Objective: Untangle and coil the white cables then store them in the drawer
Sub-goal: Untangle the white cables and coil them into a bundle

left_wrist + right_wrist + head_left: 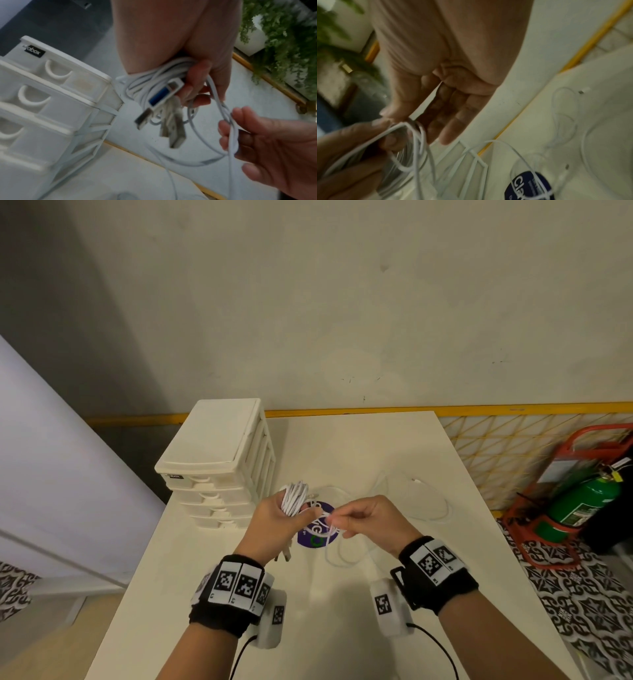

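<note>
Clutching coiled white cables (294, 498), left hand (274, 520); right hand (368, 518) pinches (seemingly) a loose strand (229, 121).

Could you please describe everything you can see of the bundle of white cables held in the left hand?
The cable bundle is several loops of thin, smooth white cord gathered into a tight coil, standing roughly upright above the white table, beside the drawer unit. The left hand grips it round the middle. Metal USB plugs dangle from it, one with a blue insert. A loose strand runs to the right hand, which pinches it.
</note>
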Demonstrator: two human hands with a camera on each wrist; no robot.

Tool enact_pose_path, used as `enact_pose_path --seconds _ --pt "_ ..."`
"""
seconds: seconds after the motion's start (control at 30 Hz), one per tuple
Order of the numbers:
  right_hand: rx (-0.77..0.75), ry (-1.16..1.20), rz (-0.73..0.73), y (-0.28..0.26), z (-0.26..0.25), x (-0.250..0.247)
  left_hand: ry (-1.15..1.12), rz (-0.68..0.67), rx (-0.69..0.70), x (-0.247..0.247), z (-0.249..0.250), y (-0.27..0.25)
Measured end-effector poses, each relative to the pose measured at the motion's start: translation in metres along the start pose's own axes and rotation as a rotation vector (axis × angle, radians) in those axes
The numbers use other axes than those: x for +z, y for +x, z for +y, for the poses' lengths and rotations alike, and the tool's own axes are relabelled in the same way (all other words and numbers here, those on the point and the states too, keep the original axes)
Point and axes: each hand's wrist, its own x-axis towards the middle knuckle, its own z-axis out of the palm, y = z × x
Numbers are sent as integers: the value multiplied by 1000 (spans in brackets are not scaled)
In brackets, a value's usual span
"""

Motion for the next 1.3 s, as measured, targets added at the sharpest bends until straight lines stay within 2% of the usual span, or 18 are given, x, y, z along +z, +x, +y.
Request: enact_pose_path --seconds 0.17,0.27,0.33,0.4,0.5,0.63,0.9,1.07,1.2,1.3 --pt "30 60 -89 5 -2 -3 -222 122 -66 -5 -1 -1" --pt "31 -88 -170 4 7 5 -309 121 -47 -11 8 1" --pt "-1 -101 -107 4 9 11 -313 113 -42 -12 12 1" --pt "-17 -8 -49 3 7 14 -294 85 -44 -10 11 0" --pt "-35 75 -36 -1 1 11 -275 27 -41 -11 8 -2" --pt "-57 155 53 -6 -6 5 -296 -45 -24 -17 2 0" --pt "-23 187 52 0 -14 6 -241 -213 59 -3 9 -5" --pt "-76 83 186 3 -5 6 -212 -220 43 -1 9 -8" --pt "-105 77 169 3 1 5 -194 -182 41 -2 7 -9" --pt "-128 122 209 4 0 5 -189 -186 42 -2 4 -9"
